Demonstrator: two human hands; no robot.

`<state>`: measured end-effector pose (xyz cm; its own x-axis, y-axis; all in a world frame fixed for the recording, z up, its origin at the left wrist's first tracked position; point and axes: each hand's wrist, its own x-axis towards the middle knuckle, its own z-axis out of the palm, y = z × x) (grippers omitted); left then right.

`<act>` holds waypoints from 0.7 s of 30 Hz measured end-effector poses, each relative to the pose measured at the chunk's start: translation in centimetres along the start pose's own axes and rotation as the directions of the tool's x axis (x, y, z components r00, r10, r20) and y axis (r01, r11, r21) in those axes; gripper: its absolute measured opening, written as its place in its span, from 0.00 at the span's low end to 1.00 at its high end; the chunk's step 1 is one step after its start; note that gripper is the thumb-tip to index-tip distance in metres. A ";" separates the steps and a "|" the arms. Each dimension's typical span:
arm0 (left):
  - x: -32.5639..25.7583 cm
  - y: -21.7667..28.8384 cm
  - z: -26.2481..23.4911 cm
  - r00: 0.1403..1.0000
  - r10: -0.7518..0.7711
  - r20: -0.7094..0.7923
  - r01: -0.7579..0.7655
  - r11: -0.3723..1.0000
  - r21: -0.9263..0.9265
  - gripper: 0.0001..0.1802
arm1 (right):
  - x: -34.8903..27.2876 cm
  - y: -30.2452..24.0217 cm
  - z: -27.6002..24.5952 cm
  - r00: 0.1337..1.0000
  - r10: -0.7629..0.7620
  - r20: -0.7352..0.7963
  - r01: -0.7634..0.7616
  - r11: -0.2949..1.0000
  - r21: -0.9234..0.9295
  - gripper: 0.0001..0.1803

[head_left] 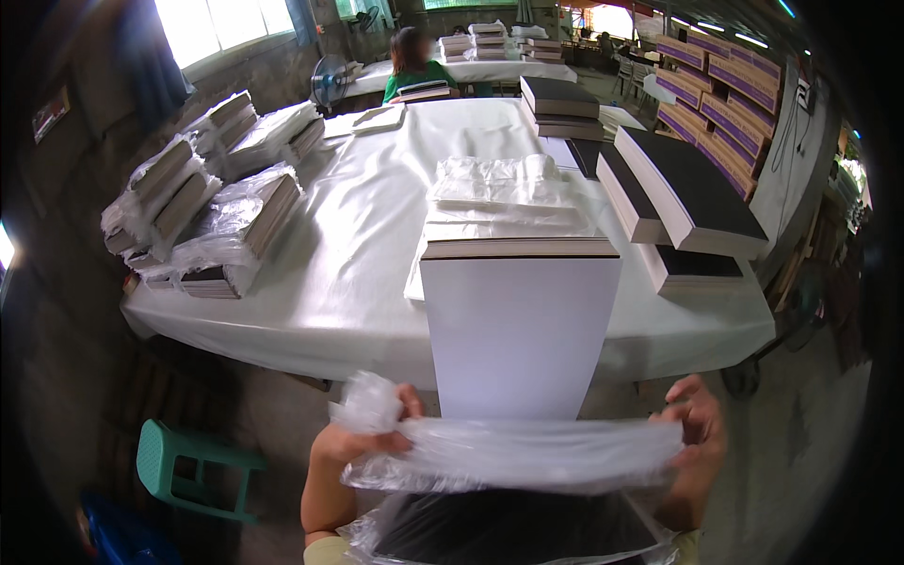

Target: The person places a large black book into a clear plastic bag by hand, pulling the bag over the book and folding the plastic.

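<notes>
A long table with a white cover [358, 235] stretches ahead of the hands. The left hand [363, 435] and the right hand [695, 428] each grip one end of a clear plastic bag [513, 457], stretched between them over a white-covered book [520, 330].

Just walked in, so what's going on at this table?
A person is holding a clear plastic bag stretched open between the left hand and right hand, at the near end of a white-covered stack of books. Bagged stacks lie on the table's left, unbagged dark-covered ones on its right.
</notes>
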<state>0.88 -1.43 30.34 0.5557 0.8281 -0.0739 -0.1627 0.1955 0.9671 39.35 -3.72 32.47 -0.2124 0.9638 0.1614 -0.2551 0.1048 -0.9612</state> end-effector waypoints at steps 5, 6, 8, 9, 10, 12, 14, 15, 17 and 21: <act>1.5 -5.9 0.2 0.979 -0.203 0.001 0.197 0.950 0.243 0.21 | -2.2 3.9 -1.0 0.921 0.387 0.040 -0.385 0.891 0.241 0.33; 1.7 -7.9 -0.5 0.956 -0.293 -0.021 0.292 0.938 0.186 0.22 | -2.4 5.6 -1.8 0.896 0.443 0.016 -0.436 0.874 0.215 0.31; 1.8 -11.7 -1.7 0.945 -0.313 -0.093 0.322 0.941 0.101 0.23 | -3.4 9.9 -4.8 0.883 0.468 0.050 -0.467 0.859 0.210 0.27; 1.8 -13.6 -2.5 0.937 -0.325 -0.126 0.334 0.941 0.059 0.24 | -3.8 12.3 -5.9 0.876 0.478 0.064 -0.480 0.852 0.209 0.26; 2.0 -15.4 -3.3 0.925 -0.332 -0.184 0.340 0.940 0.016 0.23 | -4.3 14.8 -6.6 0.865 0.502 -0.005 -0.499 0.861 0.097 0.24; 2.2 -18.7 -4.5 0.892 -0.342 -0.296 0.331 0.940 -0.086 0.21 | -4.6 18.8 -7.3 0.838 0.525 -0.148 -0.544 0.827 -0.141 0.20; 2.5 -21.4 -5.6 0.848 -0.361 -0.388 0.321 0.932 -0.166 0.21 | -4.7 21.6 -7.1 0.844 0.527 -0.103 -0.536 0.838 -0.101 0.17; 2.8 -22.6 -6.0 0.821 -0.383 -0.424 0.328 0.923 -0.199 0.21 | -4.3 22.8 -7.1 0.849 0.523 -0.079 -0.528 0.845 -0.082 0.15; 3.2 -24.6 -6.5 0.766 -0.435 -0.473 0.355 0.900 -0.253 0.21 | -3.0 25.4 -7.8 0.823 0.548 -0.151 -0.567 0.812 -0.138 0.14; 4.2 -27.5 -7.2 0.663 -0.520 -0.539 0.418 0.854 -0.310 0.21 | -1.5 31.3 -12.1 0.895 0.436 0.094 -0.379 0.854 -0.357 0.12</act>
<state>1.79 0.50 1.70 0.0133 0.7302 -0.6831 -0.1599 0.6759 0.7195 43.09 1.06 -0.52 -0.3896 0.8854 -0.2535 0.1989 -0.1879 -0.9619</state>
